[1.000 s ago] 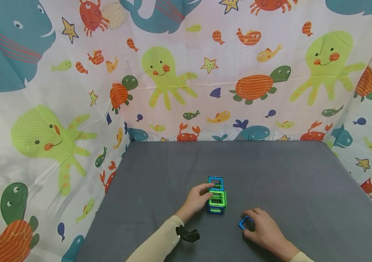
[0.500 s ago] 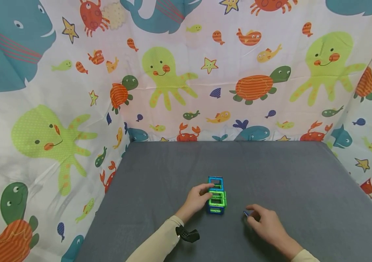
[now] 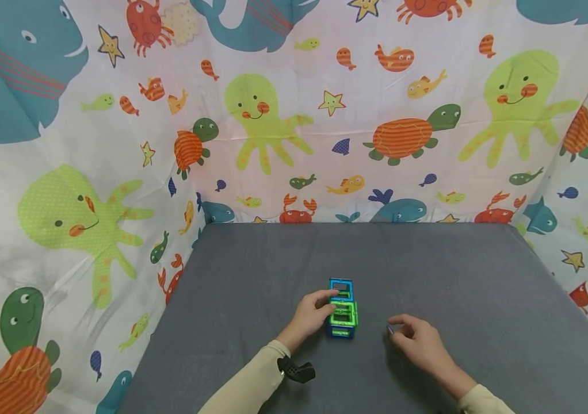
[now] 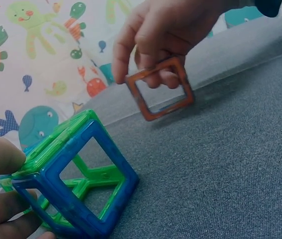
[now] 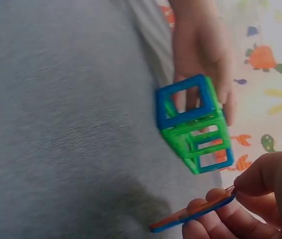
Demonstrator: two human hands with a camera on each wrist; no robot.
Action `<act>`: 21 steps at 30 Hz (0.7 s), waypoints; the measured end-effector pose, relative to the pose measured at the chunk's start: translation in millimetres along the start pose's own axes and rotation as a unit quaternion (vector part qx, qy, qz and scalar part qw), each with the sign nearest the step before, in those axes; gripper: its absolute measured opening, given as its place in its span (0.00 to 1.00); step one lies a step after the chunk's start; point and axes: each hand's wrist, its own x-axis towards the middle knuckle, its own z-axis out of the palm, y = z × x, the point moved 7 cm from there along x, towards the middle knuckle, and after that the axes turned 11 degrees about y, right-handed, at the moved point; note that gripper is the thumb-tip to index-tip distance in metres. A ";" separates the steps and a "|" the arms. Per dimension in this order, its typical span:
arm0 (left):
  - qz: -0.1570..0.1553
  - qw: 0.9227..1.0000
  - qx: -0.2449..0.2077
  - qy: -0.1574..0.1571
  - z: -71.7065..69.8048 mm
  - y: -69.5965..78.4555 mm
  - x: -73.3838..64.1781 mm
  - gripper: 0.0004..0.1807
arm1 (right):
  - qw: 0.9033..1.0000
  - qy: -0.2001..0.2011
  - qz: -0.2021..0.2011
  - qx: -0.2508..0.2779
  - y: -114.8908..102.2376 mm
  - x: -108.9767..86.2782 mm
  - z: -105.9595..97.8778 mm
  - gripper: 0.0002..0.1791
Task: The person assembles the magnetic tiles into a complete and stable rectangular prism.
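A small structure of square magnetic tiles (image 3: 343, 323) stands on the grey surface, a green and blue cube in front with a lighter blue part behind it. My left hand (image 3: 308, 313) holds it from the left, thumb and fingers at its top and side. Right of it, above the surface, my right hand (image 3: 420, 342) pinches a single square magnetic tile (image 4: 186, 84) between thumb and fingers. In the left wrist view this tile is an open orange frame. Its other face shows blue in the right wrist view, where the tile (image 5: 173, 222) is nearly edge-on.
The grey cloth-covered surface (image 3: 480, 287) runs back to a white curtain (image 3: 325, 149) printed with sea animals, which also hangs at both sides. A black strap (image 3: 296, 370) sits on the left wrist.
My right hand has lifted the loose tile and moved it slightly away from me, turning it from face-up to nearly edge-on. My left hand and the structure have stayed put.
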 end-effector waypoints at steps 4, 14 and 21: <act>-0.001 1.000 0.000 0.000 0.2 -0.3 0.2 0.20 | 0.995 -0.032 0.042 0.080 -1.0 10.1 -0.2 0.24; -0.002 1.000 0.010 -0.002 -0.6 -0.9 1.3 0.20 | 0.976 -0.067 0.085 0.187 -15.3 41.3 -0.8 0.30; -0.001 1.000 0.014 -0.003 -1.1 -0.5 1.0 0.20 | 0.970 -0.071 0.108 0.204 -16.9 58.5 10.6 0.32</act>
